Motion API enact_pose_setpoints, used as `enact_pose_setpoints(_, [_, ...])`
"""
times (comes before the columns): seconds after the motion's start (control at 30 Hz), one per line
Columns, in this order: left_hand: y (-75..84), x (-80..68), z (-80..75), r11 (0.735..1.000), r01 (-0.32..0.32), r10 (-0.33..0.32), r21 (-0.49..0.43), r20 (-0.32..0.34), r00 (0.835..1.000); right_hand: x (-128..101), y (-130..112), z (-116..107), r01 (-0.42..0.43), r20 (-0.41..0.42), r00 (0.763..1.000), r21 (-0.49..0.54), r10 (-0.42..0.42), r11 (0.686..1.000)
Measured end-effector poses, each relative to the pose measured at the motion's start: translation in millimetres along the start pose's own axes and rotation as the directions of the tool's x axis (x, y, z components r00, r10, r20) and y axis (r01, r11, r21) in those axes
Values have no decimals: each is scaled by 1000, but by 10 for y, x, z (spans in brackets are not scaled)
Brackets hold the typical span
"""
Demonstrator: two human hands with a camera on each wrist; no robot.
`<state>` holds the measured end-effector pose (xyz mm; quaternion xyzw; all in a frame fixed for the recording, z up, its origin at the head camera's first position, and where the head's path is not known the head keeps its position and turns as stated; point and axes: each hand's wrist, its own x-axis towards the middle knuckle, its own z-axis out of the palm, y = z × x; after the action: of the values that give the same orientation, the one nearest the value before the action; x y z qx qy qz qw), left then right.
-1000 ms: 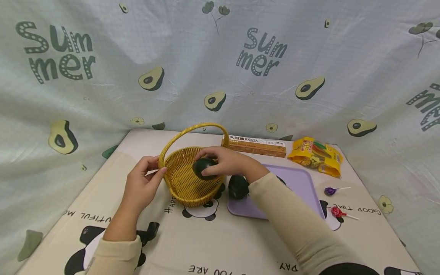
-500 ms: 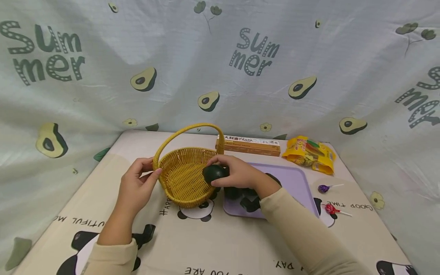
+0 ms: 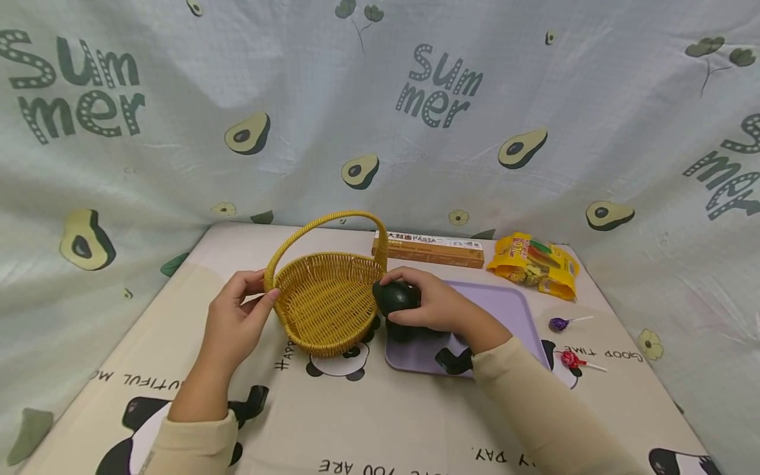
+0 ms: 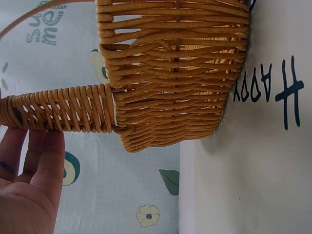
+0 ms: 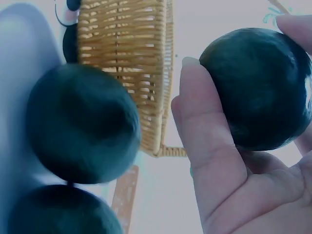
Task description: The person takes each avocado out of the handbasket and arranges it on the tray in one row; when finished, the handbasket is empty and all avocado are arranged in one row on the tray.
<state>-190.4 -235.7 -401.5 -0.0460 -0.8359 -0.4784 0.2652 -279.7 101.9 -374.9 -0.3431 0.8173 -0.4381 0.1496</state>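
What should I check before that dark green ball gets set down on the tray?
1. Right hand grips the dark green ball: ok.
2. Ball clear of the basket rim: ok, it sits just outside.
3. Purple tray has bare room: ok on its right part.
4. Other dark balls below the hand: not ok, they crowd the near corner.
5. Left hand steadies the basket at its handle base: ok.
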Motion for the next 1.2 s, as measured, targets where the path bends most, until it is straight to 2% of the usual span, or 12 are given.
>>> enact_pose_setpoints(0.3, [1,1,-7,1000,-6,6,-2,2,1000,-204,97,-155,-45,-129,991,-33,41,998])
enact_pose_setpoints(0.57, [8,8,-9,1000,-8,8,-3,-1,1000,-415,161,-265,-89,-171,982,-21,84,996])
enact_pose_setpoints(0.7, [1,5,-7,1000,-8,8,-3,0,1000,-521,212,-325,-78,-204,976,-14,74,997])
enact_pose_setpoints(0.83, [-7,-1,-4,1000,-8,8,5,-3,1000,-612,267,-387,-91,-242,967,-19,84,996])
enact_pose_setpoints(1.2, [-11,9,-9,1000,-5,5,3,0,1000,-839,421,-505,-182,-314,932,27,181,983])
